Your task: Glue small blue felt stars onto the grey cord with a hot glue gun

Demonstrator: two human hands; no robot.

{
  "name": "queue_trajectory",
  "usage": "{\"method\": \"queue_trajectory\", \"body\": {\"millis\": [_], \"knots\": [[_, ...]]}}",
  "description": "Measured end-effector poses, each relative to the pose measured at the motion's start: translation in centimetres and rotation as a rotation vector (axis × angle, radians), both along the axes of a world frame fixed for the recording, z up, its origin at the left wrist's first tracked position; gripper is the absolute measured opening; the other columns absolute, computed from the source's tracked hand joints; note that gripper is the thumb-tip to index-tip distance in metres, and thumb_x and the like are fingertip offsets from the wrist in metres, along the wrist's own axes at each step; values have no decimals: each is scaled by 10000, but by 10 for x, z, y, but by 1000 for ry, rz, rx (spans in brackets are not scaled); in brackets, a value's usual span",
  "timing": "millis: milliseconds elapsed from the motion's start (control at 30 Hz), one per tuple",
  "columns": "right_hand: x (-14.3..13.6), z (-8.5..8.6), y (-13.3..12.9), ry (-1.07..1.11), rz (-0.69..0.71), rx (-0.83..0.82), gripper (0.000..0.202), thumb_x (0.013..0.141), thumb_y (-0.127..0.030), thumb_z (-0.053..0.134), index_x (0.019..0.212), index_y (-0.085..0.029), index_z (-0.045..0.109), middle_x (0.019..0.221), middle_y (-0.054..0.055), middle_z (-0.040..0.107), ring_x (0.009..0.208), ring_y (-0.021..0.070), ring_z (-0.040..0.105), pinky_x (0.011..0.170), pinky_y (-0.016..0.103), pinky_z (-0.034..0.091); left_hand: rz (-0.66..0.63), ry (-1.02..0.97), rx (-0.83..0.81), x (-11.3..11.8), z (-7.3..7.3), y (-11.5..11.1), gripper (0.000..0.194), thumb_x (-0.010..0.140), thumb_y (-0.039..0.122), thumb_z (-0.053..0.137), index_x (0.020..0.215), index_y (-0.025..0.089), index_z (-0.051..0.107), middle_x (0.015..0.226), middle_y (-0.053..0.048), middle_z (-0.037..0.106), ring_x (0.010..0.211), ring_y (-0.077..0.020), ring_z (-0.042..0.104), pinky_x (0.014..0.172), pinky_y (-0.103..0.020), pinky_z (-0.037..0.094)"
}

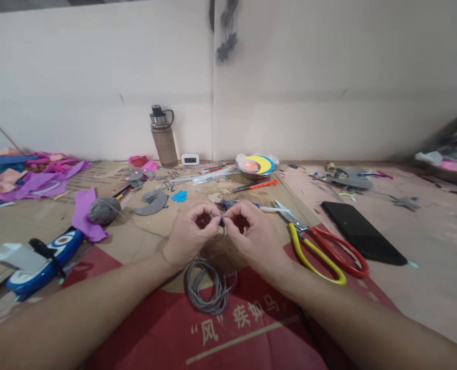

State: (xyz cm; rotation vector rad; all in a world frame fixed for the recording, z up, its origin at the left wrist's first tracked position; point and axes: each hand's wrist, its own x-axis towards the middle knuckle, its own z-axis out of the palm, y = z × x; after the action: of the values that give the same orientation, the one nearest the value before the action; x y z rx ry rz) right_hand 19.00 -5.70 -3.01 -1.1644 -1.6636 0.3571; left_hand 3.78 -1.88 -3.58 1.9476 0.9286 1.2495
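Observation:
My left hand (192,231) and my right hand (253,234) meet above the cardboard, thumbs and forefingers pinched together. Between the fingertips is a strand of grey yarn (222,235), a small loop of it hanging below; a tiny dark bit there is too small to name. Just under the hands lies a loose coil of grey yarn (207,288). A ball of grey yarn (104,210) sits to the left, its strand running toward my left hand. Behind the hands are a grey felt moon (151,203) and a blue felt flower (179,196).
Scissors (309,236) with red and yellow handles lie right, beside a black phone (363,231). A blue hot glue gun (47,262) rests left, near felt scraps (39,180). A bottle (164,139), a small clock (190,160) and a metal bowl (255,174) stand near the wall.

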Motion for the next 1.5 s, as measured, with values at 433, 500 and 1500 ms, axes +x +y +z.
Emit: {"method": "queue_trajectory", "body": {"millis": [433,500,1500], "knots": [[-1,-3,1,31,31,-45,106,811,-168,536,710,-186,511,725,-3,533,688,121,489,615,255,374,4,2,-90,-2,-1,0,29,787,193,588,767,179,604,820,-19,618,790,-131,577,755,-257,453],[-2,-4,0,36,29,-51,110,807,-161,538,706,-187,505,725,-3,531,696,122,491,626,256,378,0,8,-98,-2,0,-1,27,784,185,589,762,178,603,814,-21,615,781,-131,574,743,-256,453],[-4,-8,13,236,150,-215,125,814,-293,535,759,-187,571,679,-17,547,665,125,490,623,259,400,36,-56,-393,-6,4,0,215,763,386,606,774,172,601,513,65,409,438,-73,318,436,-202,240]]}}
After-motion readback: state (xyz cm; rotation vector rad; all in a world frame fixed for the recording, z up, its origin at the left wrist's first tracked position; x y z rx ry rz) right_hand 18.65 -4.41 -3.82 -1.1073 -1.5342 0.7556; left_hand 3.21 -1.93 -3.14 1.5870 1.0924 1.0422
